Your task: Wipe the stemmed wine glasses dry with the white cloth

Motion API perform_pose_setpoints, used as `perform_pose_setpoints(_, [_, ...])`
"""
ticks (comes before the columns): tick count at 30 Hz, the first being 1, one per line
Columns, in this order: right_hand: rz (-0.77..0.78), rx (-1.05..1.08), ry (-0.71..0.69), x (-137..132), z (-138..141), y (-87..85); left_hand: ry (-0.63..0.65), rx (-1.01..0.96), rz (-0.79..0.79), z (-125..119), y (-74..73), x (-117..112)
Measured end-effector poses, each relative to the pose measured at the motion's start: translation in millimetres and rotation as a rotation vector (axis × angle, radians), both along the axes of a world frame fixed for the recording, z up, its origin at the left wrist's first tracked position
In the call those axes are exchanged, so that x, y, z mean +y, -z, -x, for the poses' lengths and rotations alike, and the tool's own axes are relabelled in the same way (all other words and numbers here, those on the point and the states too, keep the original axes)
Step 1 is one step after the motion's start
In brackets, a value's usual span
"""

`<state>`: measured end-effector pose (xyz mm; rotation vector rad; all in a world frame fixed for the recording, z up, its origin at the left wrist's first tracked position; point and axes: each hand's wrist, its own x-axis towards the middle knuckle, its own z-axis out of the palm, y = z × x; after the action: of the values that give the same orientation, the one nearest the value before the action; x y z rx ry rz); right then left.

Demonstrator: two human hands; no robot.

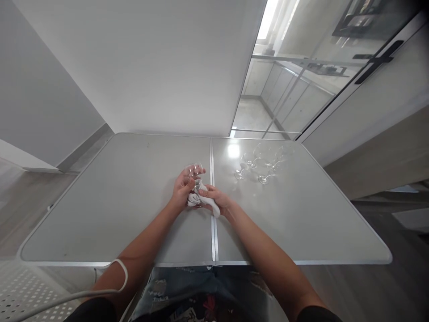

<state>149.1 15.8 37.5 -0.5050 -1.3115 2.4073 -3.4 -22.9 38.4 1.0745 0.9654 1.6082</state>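
Note:
Above the middle of the table, my left hand (182, 188) is closed around the bowl of a clear stemmed glass (193, 170), which is tilted with its rim away from me. My right hand (216, 199) grips a white cloth (212, 206) bunched against the lower part of the glass. The cloth and fingers hide most of the stem and foot. To the right of my hands, several clear stemmed glasses (263, 179) stand together on the table; their outlines are faint against the pale top.
The pale folding table (100, 214) has a metal rim and a centre seam (212, 232). A white wall (161, 80) and a glass sliding door (278, 89) border its far side. A white cable (83, 293) crosses near my left forearm.

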Motion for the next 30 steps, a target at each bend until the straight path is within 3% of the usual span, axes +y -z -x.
perform_pose_setpoints(2, [-0.227, -0.107, 0.088, -0.4, 1.9, 1.7, -0.063, 0.052, -0.031, -1.2, 1.5, 1.6])
perform_pose_setpoints(6, [-0.871, -0.405, 0.551, -5.5, 11.0, 5.2, -0.223, 0.207, -0.150, 0.7, 2.8, 4.9])
perform_pose_setpoints(8, [-0.937, -0.433, 0.618, -7.3, 12.8, 5.0, -0.212, 0.218, -0.172, 3.1, 2.1, 5.2])
perform_pose_setpoints(10, [-0.752, -0.334, 0.477, -7.3, 11.1, 3.0, -0.138, 0.173, -0.160, 5.5, 0.8, 4.2])
perform_pose_setpoints(13, [-0.244, -0.096, 0.186, -4.7, 6.1, -0.7, 0.004, 0.060, -0.089, 6.7, -1.0, 1.8])
perform_pose_setpoints(15, [0.016, -0.005, 0.161, -2.4, 4.7, -1.1, 0.036, 0.005, -0.051, 6.0, -1.5, 1.3])
perform_pose_setpoints(16, [0.090, 0.017, 0.225, -1.3, 5.1, -0.3, 0.019, -0.011, -0.050, 5.5, -1.7, 1.5])
perform_pose_setpoints(18, [0.143, 0.042, 0.481, 0.5, 7.4, 3.0, -0.061, -0.025, -0.083, 4.9, -2.3, 2.7])
perform_pose_setpoints(21, [0.101, 0.062, 0.839, 0.9, 11.9, 8.2, -0.191, -0.024, -0.153, 4.7, -5.7, 4.1])
perform_pose_setpoints(23, [0.110, 0.066, 0.826, -0.9, 14.1, 9.2, -0.242, -0.006, -0.175, 3.7, -9.7, 3.7])
perform_pose_setpoints(27, [0.166, 0.101, 0.551, -4.7, 15.9, 7.9, -0.267, 0.088, -0.184, -1.4, -15.7, 0.3])
perform_pose_setpoints(30, [0.147, 0.071, 0.583, -3.5, 16.2, 10.7, -0.264, 0.185, -0.183, -5.7, -12.4, -2.0])
